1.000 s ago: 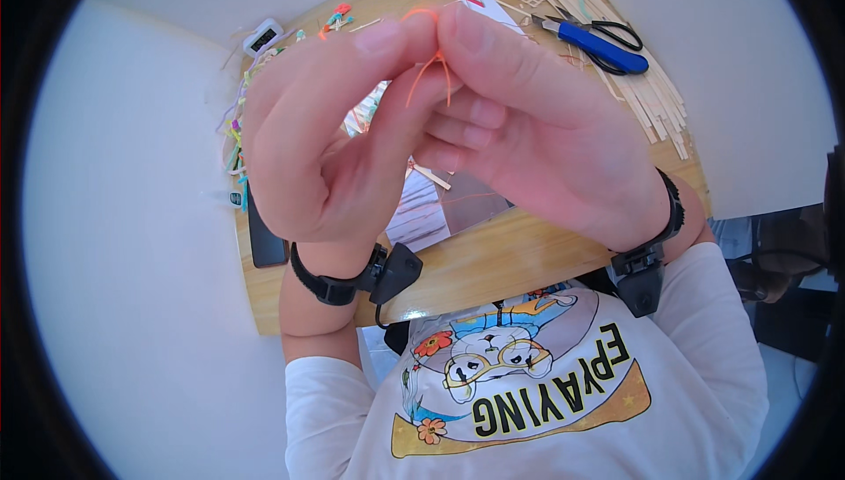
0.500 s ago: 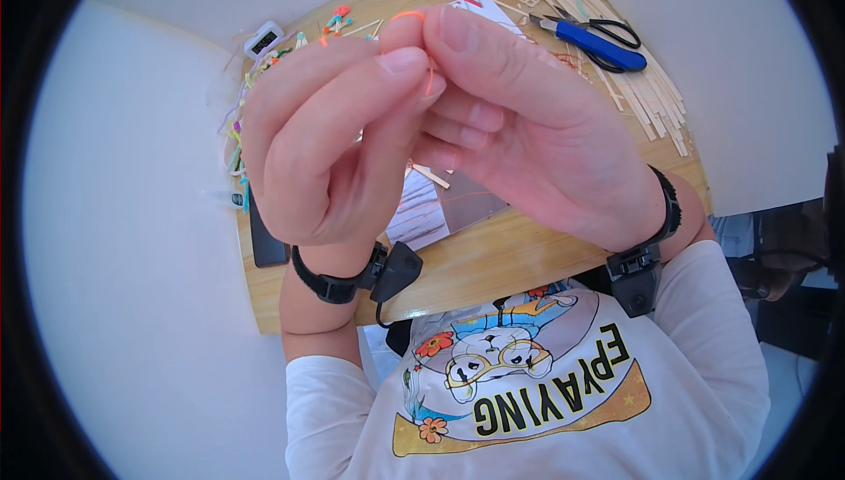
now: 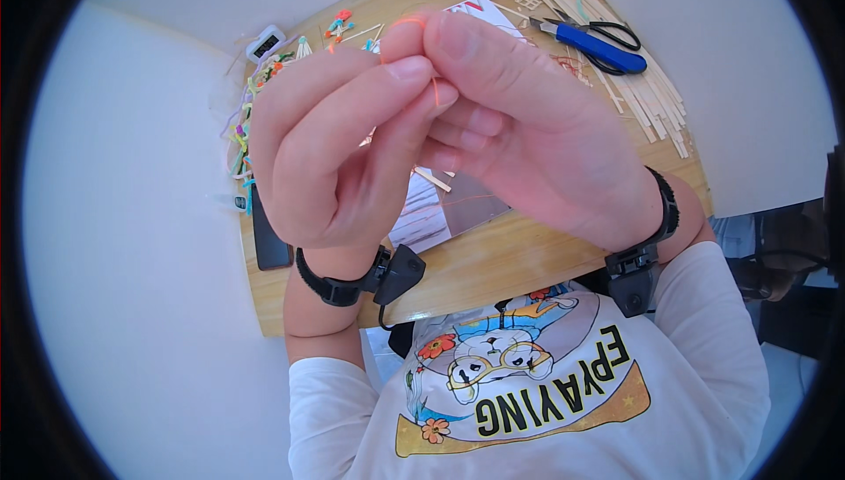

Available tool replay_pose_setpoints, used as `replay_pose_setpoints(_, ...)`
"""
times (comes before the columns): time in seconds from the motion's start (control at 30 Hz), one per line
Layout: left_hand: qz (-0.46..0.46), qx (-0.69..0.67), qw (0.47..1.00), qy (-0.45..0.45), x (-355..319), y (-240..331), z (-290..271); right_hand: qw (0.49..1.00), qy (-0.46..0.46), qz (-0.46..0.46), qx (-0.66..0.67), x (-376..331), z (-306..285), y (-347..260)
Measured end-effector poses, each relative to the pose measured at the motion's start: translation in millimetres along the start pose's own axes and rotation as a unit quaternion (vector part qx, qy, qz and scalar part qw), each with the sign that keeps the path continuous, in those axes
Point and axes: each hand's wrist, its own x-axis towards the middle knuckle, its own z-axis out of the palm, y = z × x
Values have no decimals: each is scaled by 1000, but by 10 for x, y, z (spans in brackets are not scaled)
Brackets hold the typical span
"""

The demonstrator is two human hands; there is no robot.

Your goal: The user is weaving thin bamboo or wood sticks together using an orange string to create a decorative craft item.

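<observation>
Close to the camera, both my hands are raised over the table with their fingertips meeting. A thin orange thread [image 3: 437, 93] runs over the fingertips of my left hand [image 3: 321, 150], whose thumb and fingers are pinched together on it. The thumb of my right hand [image 3: 554, 137] presses against a fingertip at the same spot, its other fingers curled underneath. The thread passes between these tips too. Where the thread's ends go is hidden by the fingers.
Below the hands lies a printed sheet [image 3: 471, 212] with short wooden sticks on it. Long flat wooden strips [image 3: 656, 106], a blue-handled cutter [image 3: 603, 49] and black scissors [image 3: 629, 33] lie at right. A dark phone [image 3: 270, 238], colourful yarn pieces [image 3: 239, 141] and a small white device [image 3: 266, 43] line the left edge.
My left hand has shifted slightly right and down, its fingertips still on the thread. The right hand has hardly moved.
</observation>
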Motion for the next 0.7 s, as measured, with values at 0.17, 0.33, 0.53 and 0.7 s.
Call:
replay_pose_setpoints(0.17,-4,-46,996,71,49,18,73,1000,-12,-8,-9,2,-4,25)
replay_pose_setpoints(0.33,-6,-28,997,71,38,14,83,1000,7,5,-6,-11,-6,-7)
replay_pose_setpoints(0.53,-80,-145,985,49,59,58,35,992,-15,8,-121,12,-64,-163)
replay_pose_setpoints(0.7,-186,-275,941,67,112,152,90,975,-14,-66,-210,43,-107,-230)
